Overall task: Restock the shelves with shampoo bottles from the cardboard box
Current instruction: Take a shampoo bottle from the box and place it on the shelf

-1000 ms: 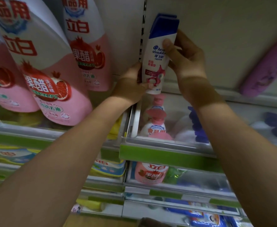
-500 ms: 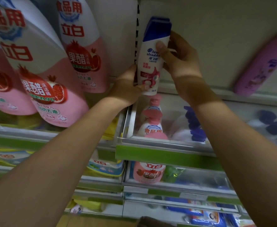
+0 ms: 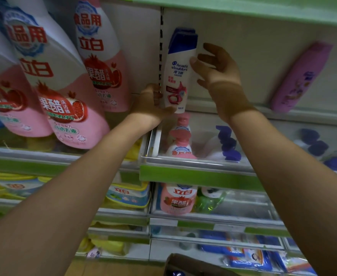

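A white shampoo bottle (image 3: 179,72) with a blue cap stands upright at the left end of the upper shelf (image 3: 233,109), next to the slotted upright post. My left hand (image 3: 153,105) grips its lower end from the left and below. My right hand (image 3: 216,69) is at the bottle's right side with its fingers spread; only the thumb tip touches the bottle's edge. A corner of the brown cardboard box (image 3: 185,263) shows at the bottom, with a blue cap (image 3: 177,273) inside it.
A purple bottle (image 3: 301,76) leans on the same shelf at the right. Large pink-and-white detergent bottles (image 3: 64,92) fill the left bay. Below are pink pump bottles (image 3: 180,136), blue-capped bottles (image 3: 227,144) and lower shelves with refill packs.
My right hand has let go of the bottle and spread its fingers; earlier its thumb lay across the label. The left hand still holds the base.
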